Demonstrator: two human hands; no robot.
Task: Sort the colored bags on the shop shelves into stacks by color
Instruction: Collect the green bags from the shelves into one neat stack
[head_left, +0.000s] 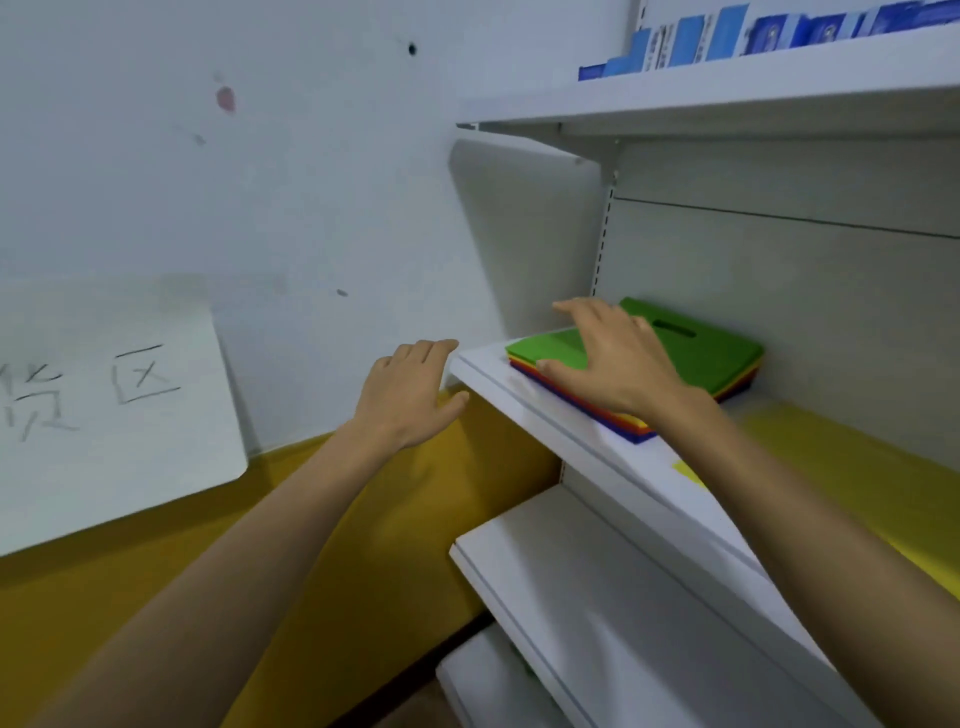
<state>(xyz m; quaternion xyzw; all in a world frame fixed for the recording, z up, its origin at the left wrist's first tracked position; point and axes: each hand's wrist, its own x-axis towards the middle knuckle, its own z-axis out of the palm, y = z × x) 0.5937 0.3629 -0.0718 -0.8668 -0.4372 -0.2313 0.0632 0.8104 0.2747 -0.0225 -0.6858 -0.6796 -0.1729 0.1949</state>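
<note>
Bags near shelf edge under flat right hand; left hand alongside

Bright, even light; soft motion blur throughout, wide-angle bending at the edges.

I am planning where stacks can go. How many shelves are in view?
4. The top shelf holds blue boxes; the second shelf carries the stack of bags under the right hand; the third shelf and the lowest shelf lie below. More may be hidden.
</note>
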